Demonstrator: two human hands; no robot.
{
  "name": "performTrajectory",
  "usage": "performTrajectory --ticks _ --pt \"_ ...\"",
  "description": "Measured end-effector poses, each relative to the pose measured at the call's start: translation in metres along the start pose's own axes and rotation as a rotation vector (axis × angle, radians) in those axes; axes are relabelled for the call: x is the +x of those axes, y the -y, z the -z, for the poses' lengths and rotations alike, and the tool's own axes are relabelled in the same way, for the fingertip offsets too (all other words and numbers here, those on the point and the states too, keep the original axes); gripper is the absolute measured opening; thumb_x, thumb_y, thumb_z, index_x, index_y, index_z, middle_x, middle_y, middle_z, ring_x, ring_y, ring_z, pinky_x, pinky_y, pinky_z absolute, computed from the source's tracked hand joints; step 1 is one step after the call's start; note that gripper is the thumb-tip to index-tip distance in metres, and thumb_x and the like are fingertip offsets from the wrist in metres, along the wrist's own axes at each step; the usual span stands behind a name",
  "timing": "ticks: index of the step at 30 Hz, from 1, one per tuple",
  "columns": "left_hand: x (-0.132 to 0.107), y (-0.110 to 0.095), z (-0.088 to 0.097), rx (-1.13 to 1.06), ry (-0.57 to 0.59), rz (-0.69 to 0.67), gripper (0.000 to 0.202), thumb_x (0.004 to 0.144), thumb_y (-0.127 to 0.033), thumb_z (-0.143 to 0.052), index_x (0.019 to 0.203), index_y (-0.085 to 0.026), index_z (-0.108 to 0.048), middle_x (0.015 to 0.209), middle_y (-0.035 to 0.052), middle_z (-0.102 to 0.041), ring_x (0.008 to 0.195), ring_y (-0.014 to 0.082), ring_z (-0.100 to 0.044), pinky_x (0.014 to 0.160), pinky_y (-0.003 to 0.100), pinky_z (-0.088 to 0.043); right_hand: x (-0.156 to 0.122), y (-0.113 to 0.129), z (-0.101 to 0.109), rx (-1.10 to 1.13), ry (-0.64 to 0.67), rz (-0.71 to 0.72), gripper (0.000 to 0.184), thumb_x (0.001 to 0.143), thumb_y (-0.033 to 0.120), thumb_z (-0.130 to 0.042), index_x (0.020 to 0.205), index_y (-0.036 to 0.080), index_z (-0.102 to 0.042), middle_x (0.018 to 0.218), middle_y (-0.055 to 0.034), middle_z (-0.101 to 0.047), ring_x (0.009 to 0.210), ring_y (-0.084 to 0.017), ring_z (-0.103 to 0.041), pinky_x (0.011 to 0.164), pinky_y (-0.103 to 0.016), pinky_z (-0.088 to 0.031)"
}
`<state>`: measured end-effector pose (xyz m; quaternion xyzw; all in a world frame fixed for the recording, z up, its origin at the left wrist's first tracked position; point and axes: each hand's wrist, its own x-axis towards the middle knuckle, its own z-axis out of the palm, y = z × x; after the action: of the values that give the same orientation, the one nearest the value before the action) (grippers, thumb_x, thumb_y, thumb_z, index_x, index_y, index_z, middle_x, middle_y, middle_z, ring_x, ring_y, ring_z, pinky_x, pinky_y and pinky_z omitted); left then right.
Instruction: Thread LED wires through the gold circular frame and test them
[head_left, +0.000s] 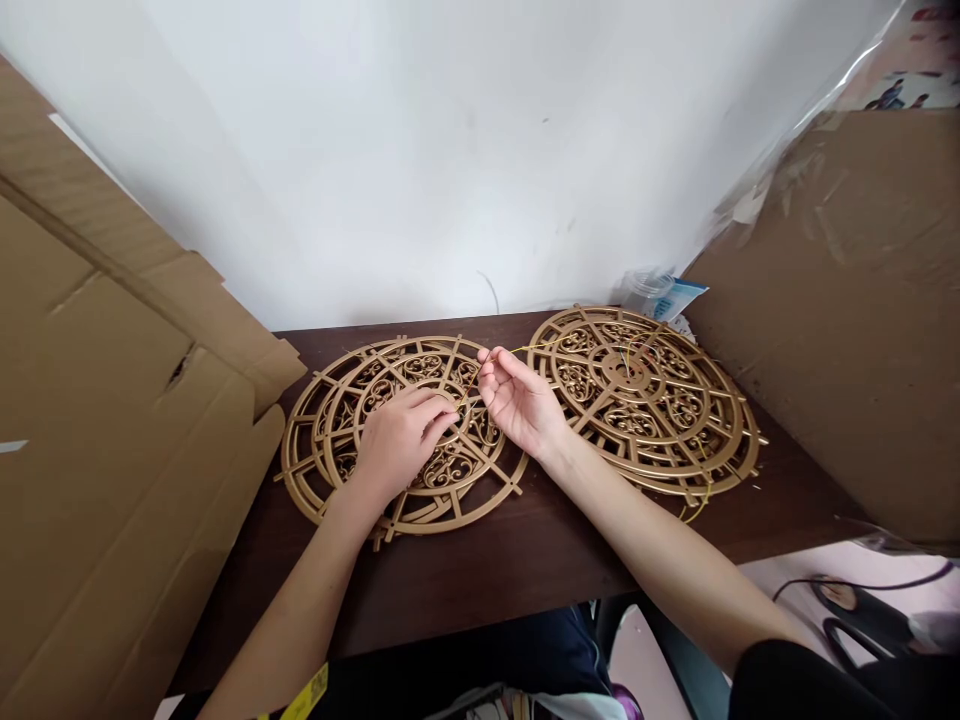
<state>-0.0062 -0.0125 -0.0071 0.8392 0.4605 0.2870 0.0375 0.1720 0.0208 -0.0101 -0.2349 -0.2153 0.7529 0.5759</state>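
My left hand (401, 438) is closed in a pinch on a thin yellow wire or cord (541, 345), just over the middle of a round gold-brown scrollwork lattice (459, 522). Palm turned up, my right hand (523, 402) has its fingers curled and its thumb and forefinger pinching the same strand, over that lattice's right side. From there the strand runs right, over a second round scrollwork lattice (577, 390). Both look like stacks of several openwork discs. The fingertips partly hide the strand.
A cardboard sheet (112, 400) rises on the left, and a large cardboard box (840, 320) with plastic wrap on the right. A clear plastic container (646, 288) stands at the back right of the dark wooden table (495, 580), by a white wall (450, 150).
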Motion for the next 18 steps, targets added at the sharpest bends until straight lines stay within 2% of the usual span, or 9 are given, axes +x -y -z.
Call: performTrajectory --ticks 6,8,10,14,18 --pt "0.0 0.002 -0.003 0.028 0.035 -0.037 0.022 0.095 -0.029 -0.051 0.084 -0.022 -0.069 0.086 0.0015 -0.072 0.083 0.0177 -0.063 0.071 0.029 -0.046 0.0 -0.003 0.0 -0.046 -0.014 0.033 0.02 0.069 0.017 -0.077 0.086 0.022 -0.068 0.088 0.0013 -0.072 0.077 -0.01 -0.066 0.077 -0.022 -0.059" --pt "0.0 0.002 -0.004 0.024 0.046 -0.047 0.022 0.095 -0.029 -0.051 0.083 -0.021 -0.069 0.086 0.0019 -0.072 0.083 0.018 -0.063 0.071 0.029 -0.046 0.001 -0.004 0.001 -0.101 0.003 0.056 0.024 0.068 0.017 -0.078 0.09 0.022 -0.07 0.083 0.0027 -0.07 0.072 -0.008 -0.063 0.074 -0.021 -0.057" --pt "-0.001 0.001 -0.003 0.013 0.04 -0.037 0.02 0.094 -0.029 -0.052 0.089 -0.021 -0.069 0.086 0.002 -0.072 0.081 0.0176 -0.063 0.071 0.029 -0.047 0.0 -0.005 0.001 -0.157 0.021 0.069 0.021 0.069 0.022 -0.079 0.088 0.021 -0.071 0.078 0.0026 -0.068 0.067 -0.007 -0.059 0.068 -0.019 -0.054" --pt "-0.001 -0.001 0.0 -0.052 -0.046 0.05 0.027 0.093 -0.031 -0.054 0.116 -0.02 -0.065 0.087 0.0026 -0.071 0.075 0.0157 -0.064 0.069 0.027 -0.047 -0.003 -0.007 0.0 -0.239 0.042 0.052 0.019 0.075 0.034 -0.076 0.082 0.017 -0.073 0.074 0.0012 -0.065 0.063 -0.005 -0.054 0.06 -0.016 -0.048" --pt "-0.001 -0.002 0.003 -0.101 -0.17 0.12 0.029 0.094 -0.032 -0.051 0.115 -0.019 -0.066 0.086 0.0031 -0.07 0.068 0.0137 -0.06 0.066 0.026 -0.046 -0.006 -0.011 0.0 -0.379 0.124 0.035 0.024 0.081 0.042 -0.068 0.084 0.018 -0.07 0.07 0.0014 -0.064 0.058 -0.006 -0.053 0.054 -0.018 -0.043"
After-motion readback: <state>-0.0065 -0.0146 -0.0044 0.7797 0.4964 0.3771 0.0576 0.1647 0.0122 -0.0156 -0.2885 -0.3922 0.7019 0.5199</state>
